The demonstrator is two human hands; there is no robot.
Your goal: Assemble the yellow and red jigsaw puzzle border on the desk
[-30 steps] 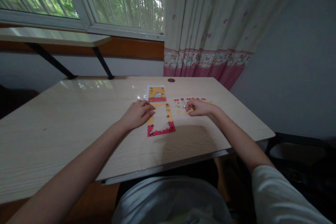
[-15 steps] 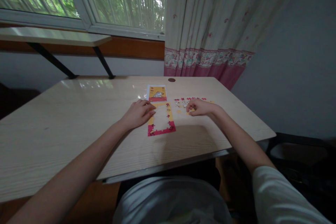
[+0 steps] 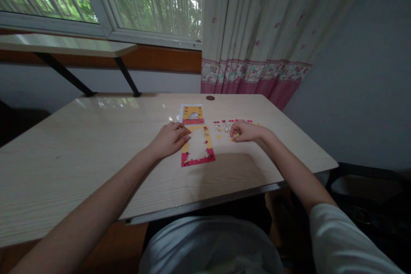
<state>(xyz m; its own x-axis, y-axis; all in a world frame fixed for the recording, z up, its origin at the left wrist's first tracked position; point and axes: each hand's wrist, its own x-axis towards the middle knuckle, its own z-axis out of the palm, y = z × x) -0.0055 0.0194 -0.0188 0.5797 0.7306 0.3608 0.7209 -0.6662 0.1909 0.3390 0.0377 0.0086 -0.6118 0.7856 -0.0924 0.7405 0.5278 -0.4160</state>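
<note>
A yellow and red jigsaw frame (image 3: pixel 198 150), with only its border filled in, lies on the pale wooden table (image 3: pixel 96 145). My left hand (image 3: pixel 168 139) rests palm down on the frame's left edge, fingers loosely curled. Right of the frame lie several loose puzzle pieces (image 3: pixel 224 127). My right hand (image 3: pixel 245 131) sits over them with its fingertips pinched together; what they hold, if anything, is hidden. Just behind the frame lies a small picture card (image 3: pixel 192 114) showing the finished puzzle.
The table's front edge (image 3: pixel 199 203) runs close to my lap. A cable hole (image 3: pixel 209 98) sits at the table's back. Behind are a window (image 3: pixel 128 0), a wall shelf on black brackets (image 3: pixel 64 45) and a flowered curtain (image 3: pixel 263 30).
Almost nothing; my right hand has shifted slightly among the loose pieces, and my left hand stays on the frame.
</note>
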